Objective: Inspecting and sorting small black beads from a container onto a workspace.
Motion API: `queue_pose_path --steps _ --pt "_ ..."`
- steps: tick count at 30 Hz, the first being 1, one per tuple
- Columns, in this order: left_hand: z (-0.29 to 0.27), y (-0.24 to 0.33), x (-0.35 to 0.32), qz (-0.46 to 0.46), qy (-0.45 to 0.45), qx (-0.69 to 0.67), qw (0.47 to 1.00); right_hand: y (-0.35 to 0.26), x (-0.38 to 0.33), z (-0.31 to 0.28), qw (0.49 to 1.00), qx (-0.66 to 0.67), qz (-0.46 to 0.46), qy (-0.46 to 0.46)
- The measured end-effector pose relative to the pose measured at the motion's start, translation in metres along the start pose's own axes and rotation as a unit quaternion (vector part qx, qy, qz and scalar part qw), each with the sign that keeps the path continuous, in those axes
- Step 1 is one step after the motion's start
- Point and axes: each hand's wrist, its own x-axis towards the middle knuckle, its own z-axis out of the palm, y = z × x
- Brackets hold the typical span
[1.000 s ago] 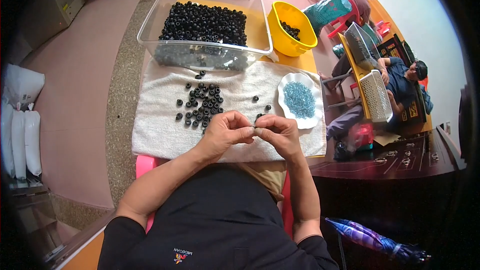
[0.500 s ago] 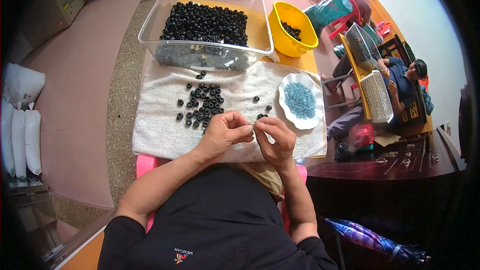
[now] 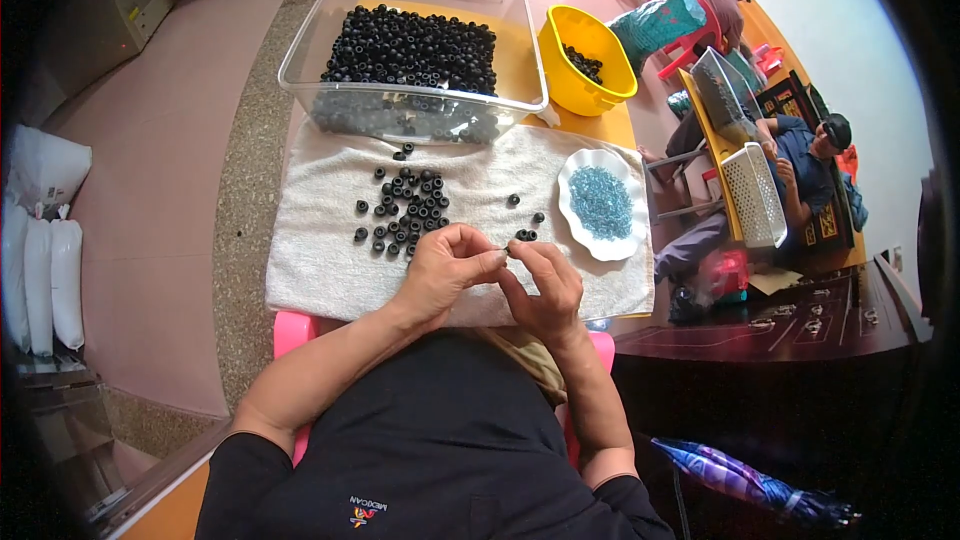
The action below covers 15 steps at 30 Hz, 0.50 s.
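Note:
Over the front of a white towel [image 3: 320, 275], my left hand [image 3: 445, 270] and my right hand [image 3: 545, 290] meet, thumbs and forefingers pinched together. Something tiny and dark sits at the fingertips between them, too small to make out. Left of centre on the towel lies a loose group of black ring-shaped pieces [image 3: 405, 205] with holes. A few more black pieces [image 3: 514, 199] lie just beyond my right hand. To the right stands a white scalloped dish [image 3: 568, 222] holding many small, clear bluish pieces [image 3: 601, 200].
A large clear plastic bin [image 3: 290, 60] with many black pieces stands behind the towel. Beside it is a yellow tub [image 3: 590, 100] with some more. At the right, a co-worker [image 3: 800, 160] sits by a white perforated basket [image 3: 750, 195]. A folded umbrella [image 3: 740, 475] lies lower right.
My right hand has shifted slightly and its fingers have turned a little at the pinch. My left hand stays nearly in place.

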Motion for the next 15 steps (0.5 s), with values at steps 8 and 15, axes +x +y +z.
queue_pose_path --steps 8,15 --pt "0.0029 -0.0028 -0.0032 0.019 0.001 0.017 1.0 -0.0023 -0.002 -0.0009 0.999 0.031 0.022 0.001" --pt "0.0061 -0.0037 -0.0071 0.016 -0.013 0.027 0.999 -0.006 -0.0015 -0.0014 0.999 0.044 -0.013 0.003"
